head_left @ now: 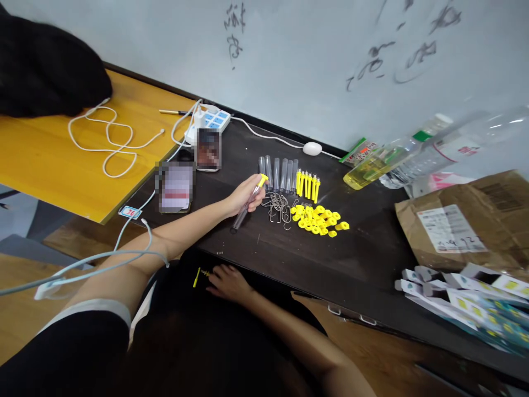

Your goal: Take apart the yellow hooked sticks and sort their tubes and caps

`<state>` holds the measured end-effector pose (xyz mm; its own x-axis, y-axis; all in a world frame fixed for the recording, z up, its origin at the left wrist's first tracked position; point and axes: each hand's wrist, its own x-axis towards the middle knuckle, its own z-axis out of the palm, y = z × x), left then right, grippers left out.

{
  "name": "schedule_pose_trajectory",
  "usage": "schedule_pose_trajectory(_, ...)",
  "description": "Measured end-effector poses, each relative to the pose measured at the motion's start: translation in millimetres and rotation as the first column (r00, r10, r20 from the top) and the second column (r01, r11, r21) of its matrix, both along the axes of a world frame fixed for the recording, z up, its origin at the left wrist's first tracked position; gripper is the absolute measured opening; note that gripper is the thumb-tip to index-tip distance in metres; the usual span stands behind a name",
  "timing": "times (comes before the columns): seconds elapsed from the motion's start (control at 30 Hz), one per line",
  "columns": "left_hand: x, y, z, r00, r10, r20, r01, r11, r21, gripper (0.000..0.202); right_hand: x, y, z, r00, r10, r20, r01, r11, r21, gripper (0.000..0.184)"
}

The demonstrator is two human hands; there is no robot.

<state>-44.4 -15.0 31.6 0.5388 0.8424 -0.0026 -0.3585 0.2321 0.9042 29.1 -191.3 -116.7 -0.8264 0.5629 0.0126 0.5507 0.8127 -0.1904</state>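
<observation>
My left hand (248,194), over the front part of the dark table, is closed around a clear tube (240,219) with a yellow top. The tube is tilted, its lower end towards me. Low in front of my dark clothing, my right hand (230,284) has its fingers curled. At its fingertips is a small yellow plastic piece (196,277) with a thin metal part; the grip itself is partly hidden. Beyond my left hand lie metal hooks (278,208), a row of clear tubes (283,175), several yellow rods with metal tips (308,185) and a pile of yellow caps (316,219).
Two phones (177,187) and a white power strip (215,121) lie to the left. A white cable (136,253) crosses above my left arm. On the right are bottles (372,168), a brown parcel (463,220) and small printed boxes (471,300). A whiteboard (289,66) stands behind.
</observation>
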Motion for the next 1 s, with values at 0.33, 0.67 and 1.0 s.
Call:
schedule_pose_trajectory(0.33, -38, -14, 18.9, 0.978, 0.21, 0.003, -0.21, 0.977, 0.025, 0.029, 7, -1, 106.2, 0.941, -0.151, -0.302, 0.212, 0.96, 0.181, 0.023)
schedule_pose_trajectory(0.67, -48, -7, 3.7, 0.926, 0.286, -0.246, -0.269, 0.958, 0.101, 0.028, 1, 25, 121.4, 0.931, -0.341, -0.126, 0.356, 0.927, 0.116, 0.016)
schedule_pose_trajectory(1.0, -49, -5, -8.8, 0.34, 0.604, -0.721, 0.118, 0.733, 0.67, 0.03, 31, 55, 126.6, 0.825, -0.533, -0.188, 0.557, 0.823, 0.108, 0.008)
